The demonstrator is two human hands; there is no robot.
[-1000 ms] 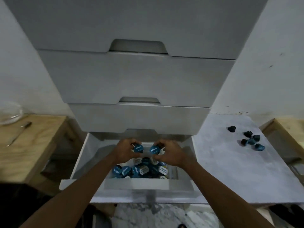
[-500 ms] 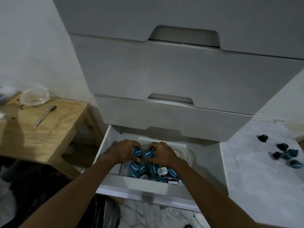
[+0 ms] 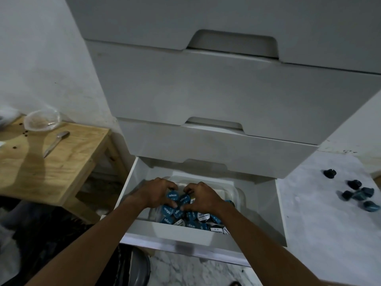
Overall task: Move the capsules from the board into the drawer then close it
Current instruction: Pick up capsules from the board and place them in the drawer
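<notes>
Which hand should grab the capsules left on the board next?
Probably the right hand. The loose capsules lie on the grey board, right of the open drawer, so it is nearer. The left hand would have to cross over.

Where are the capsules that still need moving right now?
In the head view, the loose capsules sit at far right on the grey board, right of the open drawer, away from both hands.
</notes>
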